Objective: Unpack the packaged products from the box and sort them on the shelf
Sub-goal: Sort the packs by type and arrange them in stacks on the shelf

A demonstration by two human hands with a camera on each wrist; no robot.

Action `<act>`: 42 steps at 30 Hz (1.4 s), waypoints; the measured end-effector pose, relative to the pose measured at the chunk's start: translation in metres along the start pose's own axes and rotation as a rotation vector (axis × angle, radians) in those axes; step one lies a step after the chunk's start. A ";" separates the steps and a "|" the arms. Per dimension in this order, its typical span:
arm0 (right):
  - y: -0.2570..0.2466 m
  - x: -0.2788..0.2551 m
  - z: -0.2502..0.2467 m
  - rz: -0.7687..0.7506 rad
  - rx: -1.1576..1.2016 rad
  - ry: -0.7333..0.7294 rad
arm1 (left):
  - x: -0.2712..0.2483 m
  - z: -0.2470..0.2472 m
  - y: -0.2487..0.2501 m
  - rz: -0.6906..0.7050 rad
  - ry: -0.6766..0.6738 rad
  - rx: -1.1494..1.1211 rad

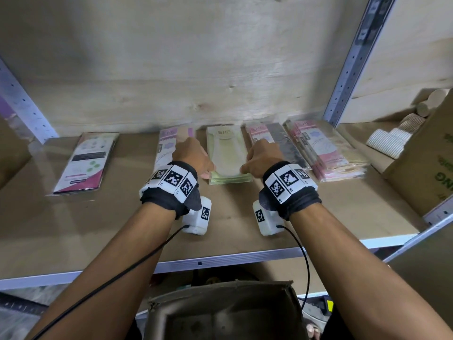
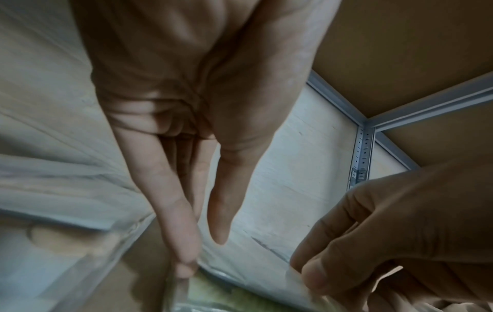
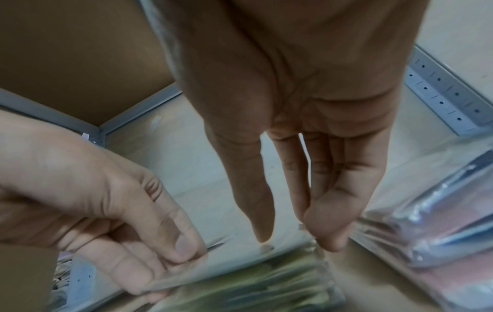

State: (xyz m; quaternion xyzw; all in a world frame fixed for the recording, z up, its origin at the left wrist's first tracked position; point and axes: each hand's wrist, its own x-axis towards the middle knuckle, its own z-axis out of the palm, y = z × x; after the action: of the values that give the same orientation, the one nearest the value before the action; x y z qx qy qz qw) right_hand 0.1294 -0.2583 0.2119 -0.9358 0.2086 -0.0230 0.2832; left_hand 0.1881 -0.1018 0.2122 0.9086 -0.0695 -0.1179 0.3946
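Note:
A stack of pale green packets (image 1: 229, 155) lies mid-shelf, long side running back toward the wall. My hands flank its near end. The left hand (image 1: 203, 168) has straight fingers against the stack's left side and its thumb at the near left corner. In the left wrist view the left hand (image 2: 202, 253) points down at the green stack (image 2: 210, 295). The right hand (image 1: 250, 165) mirrors it on the right side. In the right wrist view the right hand (image 3: 293, 240) has straight fingers touching the stack's (image 3: 253, 280) clear wrapper edge. Neither hand lifts a packet.
A lilac-pink stack (image 1: 166, 148) lies left of the green one, a pink-and-black stack (image 1: 274, 138) and a taller pink stack (image 1: 328, 153) to its right. One packet (image 1: 85, 163) lies far left. The source box (image 1: 220, 312) sits below; another carton (image 1: 426, 163) and white rolls (image 1: 389, 141) stand right.

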 end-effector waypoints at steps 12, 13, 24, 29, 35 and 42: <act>-0.001 0.000 0.001 0.006 -0.023 -0.027 | -0.004 0.001 0.002 0.016 0.006 0.129; 0.000 0.001 0.001 0.004 -0.030 -0.023 | -0.004 0.001 0.002 0.011 0.010 0.117; -0.003 -0.006 -0.008 -0.230 0.232 -0.073 | -0.008 -0.034 -0.014 0.075 0.144 -0.052; -0.012 -0.025 0.008 -0.297 0.303 -0.157 | -0.013 -0.066 -0.045 0.073 0.229 -0.050; -0.024 -0.039 0.019 -0.319 0.452 -0.216 | -0.018 -0.114 -0.097 -0.026 0.239 -0.279; -0.075 -0.045 0.041 -0.341 0.568 -0.305 | -0.016 -0.171 -0.161 -0.152 0.404 -0.289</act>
State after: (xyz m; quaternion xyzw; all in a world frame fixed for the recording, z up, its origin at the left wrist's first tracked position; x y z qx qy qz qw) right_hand 0.1234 -0.1624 0.2211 -0.8339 -0.0096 0.0129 0.5517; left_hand 0.2238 0.1313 0.2097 0.8506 0.0969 0.0280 0.5160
